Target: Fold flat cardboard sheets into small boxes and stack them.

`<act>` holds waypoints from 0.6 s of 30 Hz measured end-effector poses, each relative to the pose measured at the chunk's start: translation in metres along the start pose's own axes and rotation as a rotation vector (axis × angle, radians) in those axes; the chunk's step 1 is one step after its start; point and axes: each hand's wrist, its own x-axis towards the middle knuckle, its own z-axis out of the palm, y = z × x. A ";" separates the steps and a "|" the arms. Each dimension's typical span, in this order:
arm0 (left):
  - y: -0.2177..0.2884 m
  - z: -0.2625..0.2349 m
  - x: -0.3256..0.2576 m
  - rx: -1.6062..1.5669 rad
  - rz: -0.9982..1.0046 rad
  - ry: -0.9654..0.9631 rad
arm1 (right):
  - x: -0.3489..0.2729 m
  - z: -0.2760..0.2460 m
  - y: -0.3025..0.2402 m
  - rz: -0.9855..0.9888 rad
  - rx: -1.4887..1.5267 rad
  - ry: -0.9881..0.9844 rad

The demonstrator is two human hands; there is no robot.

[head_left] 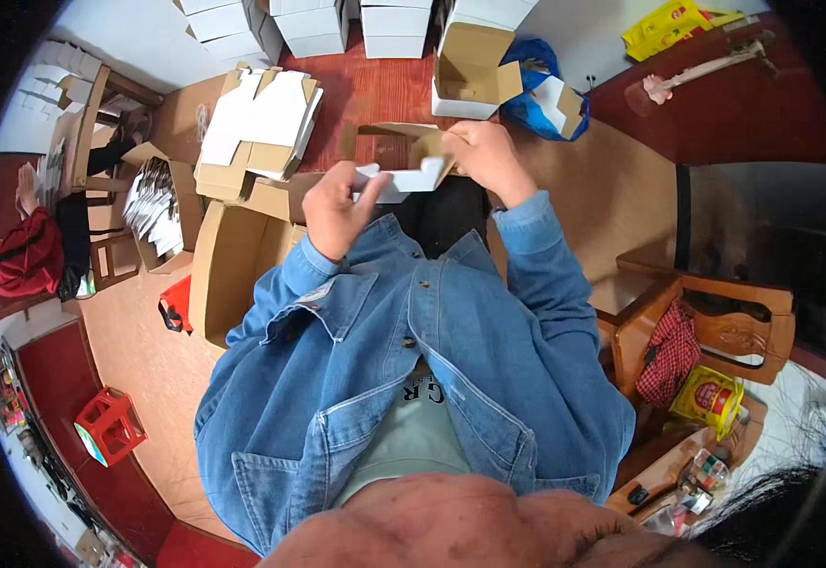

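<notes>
A small, partly folded cardboard box (396, 197), white outside and brown inside, is held up between my two hands at the near edge of the table. My left hand (339, 210) grips its near left corner, the thumb along the white wall. At the box's right end my right hand (485, 159) is closed on a brown side panel; its fingertips are slightly blurred. To the left lies a stack of flat box blanks (247, 128), white and brown. Beyond my right hand stands an open box (473, 80), brown inside.
Rows of white boxes (394, 28) line the table's (375, 90) far side. A blue plastic bag (525, 109) sits at the right. Near my left arm is a large carton (228, 260); another carton (186, 213) holds blanks. A person in red (30, 251) sits far left. A wooden chair (654, 312) stands right.
</notes>
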 end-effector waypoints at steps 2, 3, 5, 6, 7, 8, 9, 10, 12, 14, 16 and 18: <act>-0.001 0.000 0.000 0.069 -0.034 0.017 | 0.001 0.008 0.000 -0.107 -0.106 0.071; 0.008 -0.003 0.004 0.148 -0.058 0.014 | 0.002 0.013 -0.001 -0.217 -0.211 0.144; 0.010 -0.005 0.006 0.229 -0.083 0.008 | 0.002 0.026 0.001 -0.292 -0.223 0.172; 0.006 -0.006 0.006 0.323 -0.011 -0.023 | 0.003 0.032 0.001 -0.322 -0.232 0.186; 0.004 -0.006 0.006 0.418 0.061 -0.055 | 0.003 0.037 0.000 -0.353 -0.241 0.202; 0.005 -0.007 0.007 0.418 0.062 -0.056 | 0.004 0.040 -0.002 -0.353 -0.257 0.207; 0.007 -0.009 0.006 0.480 0.094 -0.018 | 0.004 0.043 -0.001 -0.350 -0.257 0.207; 0.008 -0.010 0.006 0.542 0.127 0.020 | 0.004 0.046 0.000 -0.381 -0.235 0.216; -0.007 -0.007 0.007 0.462 0.171 -0.012 | 0.004 0.049 0.000 -0.412 -0.214 0.223; -0.018 -0.004 0.008 0.383 0.211 -0.041 | -0.001 0.052 -0.002 -0.455 -0.176 0.251; -0.022 -0.002 0.009 0.265 0.159 -0.091 | -0.009 0.054 -0.006 -0.428 -0.125 0.261; -0.021 -0.004 0.011 0.278 0.167 -0.085 | -0.013 0.058 -0.007 -0.401 -0.073 0.273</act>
